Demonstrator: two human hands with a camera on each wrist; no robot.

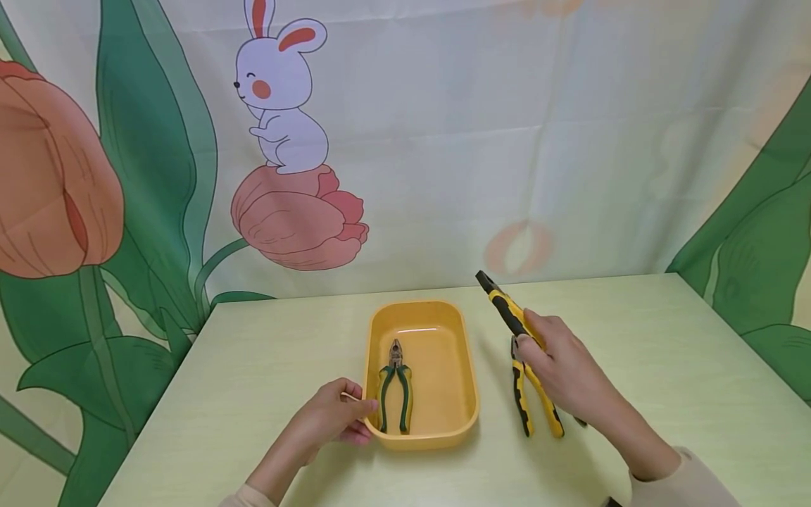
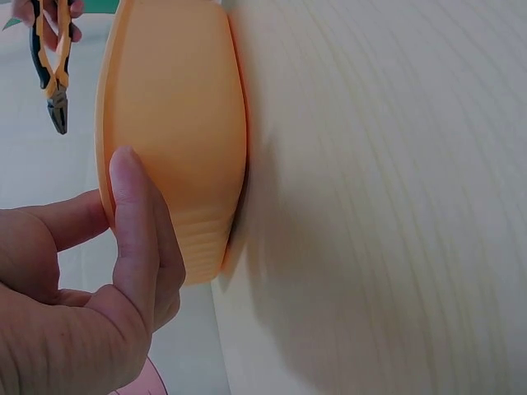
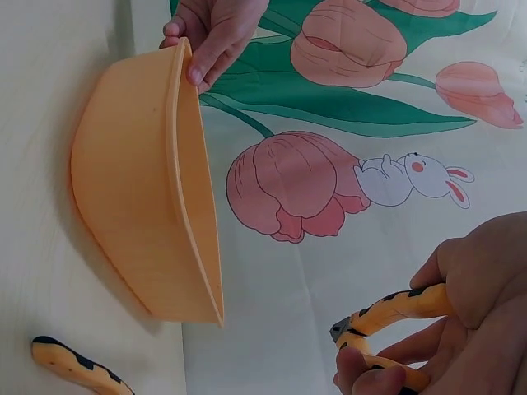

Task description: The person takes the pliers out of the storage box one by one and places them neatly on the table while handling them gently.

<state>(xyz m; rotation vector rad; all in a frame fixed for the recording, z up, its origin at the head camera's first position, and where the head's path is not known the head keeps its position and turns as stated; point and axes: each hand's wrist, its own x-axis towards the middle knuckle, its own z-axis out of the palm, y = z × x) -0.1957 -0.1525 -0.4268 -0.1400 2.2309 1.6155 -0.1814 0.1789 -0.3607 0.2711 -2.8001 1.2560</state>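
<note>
My left hand (image 1: pixel 332 415) pinches the left rim of a yellow plastic bin (image 1: pixel 446 415), thumb over the edge. In the left wrist view, its fingers press the bin's outer wall (image 2: pixel 177 107). Green-and-yellow combination pliers (image 1: pixel 405 387) lie inside the bin on the left, jaws toward the back. Right of the bin, my right hand (image 1: pixel 564 362) grips yellow-and-black combination pliers (image 1: pixel 507 310) in the air. Their handles are spread in the right wrist view, the metal head (image 3: pixel 339 329) pointing away from the palm. Beneath that hand, another yellow-and-black pair of pliers (image 1: pixel 521 398) lies on the table, partly hidden.
The pale wood-grain table (image 1: pixel 266 366) meets a printed cloth backdrop (image 1: pixel 431 141) with a rabbit and tulips. A small dark tip (image 1: pixel 579 422) shows beside the right wrist. Part of a black object (image 1: pixel 611 502) appears at the bottom edge.
</note>
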